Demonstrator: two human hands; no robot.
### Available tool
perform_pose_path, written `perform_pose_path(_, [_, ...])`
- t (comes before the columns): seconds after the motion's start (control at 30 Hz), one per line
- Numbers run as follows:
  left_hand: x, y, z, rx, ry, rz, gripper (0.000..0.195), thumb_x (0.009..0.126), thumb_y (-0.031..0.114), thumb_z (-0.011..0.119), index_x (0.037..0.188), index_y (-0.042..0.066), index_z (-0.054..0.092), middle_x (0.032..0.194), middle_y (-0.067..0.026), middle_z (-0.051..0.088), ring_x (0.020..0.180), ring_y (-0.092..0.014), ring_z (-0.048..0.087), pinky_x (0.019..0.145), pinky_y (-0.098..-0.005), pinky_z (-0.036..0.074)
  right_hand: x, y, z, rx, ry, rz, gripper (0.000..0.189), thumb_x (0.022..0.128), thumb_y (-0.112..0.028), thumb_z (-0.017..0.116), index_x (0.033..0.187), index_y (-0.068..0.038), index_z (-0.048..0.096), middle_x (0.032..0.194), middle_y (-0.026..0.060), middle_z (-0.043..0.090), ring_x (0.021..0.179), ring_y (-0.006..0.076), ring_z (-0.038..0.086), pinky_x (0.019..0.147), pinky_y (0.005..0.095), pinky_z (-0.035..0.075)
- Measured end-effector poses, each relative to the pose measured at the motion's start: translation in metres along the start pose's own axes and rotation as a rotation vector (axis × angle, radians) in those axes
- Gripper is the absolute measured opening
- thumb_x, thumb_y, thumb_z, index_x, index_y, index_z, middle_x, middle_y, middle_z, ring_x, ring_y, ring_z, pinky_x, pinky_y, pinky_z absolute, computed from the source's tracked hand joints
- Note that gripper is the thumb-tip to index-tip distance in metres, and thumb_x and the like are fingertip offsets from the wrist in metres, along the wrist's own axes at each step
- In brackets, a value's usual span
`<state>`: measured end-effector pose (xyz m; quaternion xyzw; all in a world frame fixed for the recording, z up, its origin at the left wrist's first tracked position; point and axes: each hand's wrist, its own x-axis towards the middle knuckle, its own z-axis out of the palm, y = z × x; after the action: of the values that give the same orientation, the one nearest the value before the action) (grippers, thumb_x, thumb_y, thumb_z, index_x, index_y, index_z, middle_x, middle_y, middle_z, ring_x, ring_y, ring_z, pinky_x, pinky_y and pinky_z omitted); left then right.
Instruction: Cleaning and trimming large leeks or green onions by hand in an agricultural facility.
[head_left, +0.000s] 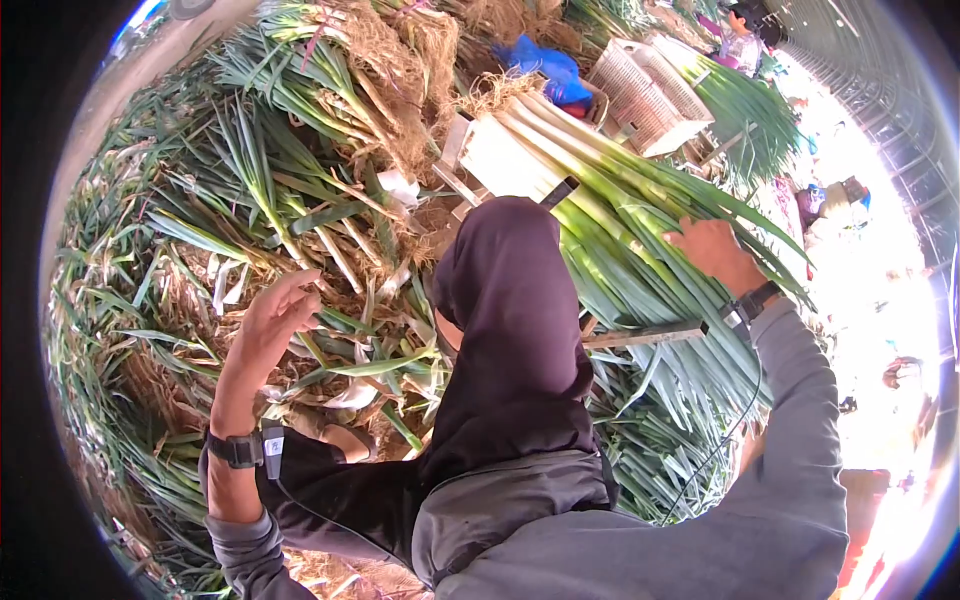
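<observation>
My left hand (281, 311) is raised over the pile on the left, fingers loosely curled and nothing seen in them. Just beyond its fingertips lie loose long green onions (281, 229) with roots and dry leaves. On the other side, my right hand (712, 251) rests on the green leaves of a row of trimmed long green onions (600, 161). Its thumb sticks out, but its fingertips are hidden among the leaves, so a grip cannot be made out. Those stalks lie across a stand with a bar (645, 335) under the leaves and a short upright post (560, 193).
Bundles with shaggy roots (386, 67) lie at the back left. A blue plastic bag (551, 67) and a pale plastic crate (649, 97) stand beyond the stand. More green onions (742, 105) lie past the crate, near another person (739, 41). My knee (502, 255) is beside the stand.
</observation>
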<state>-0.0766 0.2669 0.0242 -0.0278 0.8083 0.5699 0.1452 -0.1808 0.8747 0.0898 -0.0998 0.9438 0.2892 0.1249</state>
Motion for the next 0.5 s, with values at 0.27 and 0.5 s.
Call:
perform_pose_path(0.27, [-0.008, -0.017, -0.008, -0.017, 0.019, -0.021, 0.041, 0.100, 0.027, 0.062, 0.135, 0.006, 0.056, 0.107, -0.0116, 0.068, 0.091, -0.018, 0.065, 0.081, -0.0319, 0.053, 0.028, -0.016, 0.014, 0.427, 0.196, -0.033, 0.060, 0.090, -0.051, 0.064, 0.119, 0.002, 0.061, 0.118, 0.0262, 0.064, 0.110, 0.0405, 0.062, 0.093, 0.0488, 0.048])
perform_pose_path(0.5, [-0.003, -0.011, -0.007, 0.011, 0.003, -0.086, 0.046, 0.101, 0.027, 0.059, 0.141, 0.006, 0.052, 0.108, -0.0137, 0.068, 0.096, -0.020, 0.066, 0.085, -0.0333, 0.056, 0.072, -0.032, 0.043, 0.712, 0.341, -0.053, 0.055, 0.088, -0.045, 0.070, 0.118, 0.000, 0.063, 0.115, 0.0250, 0.065, 0.107, 0.0410, 0.063, 0.090, 0.0475, 0.050])
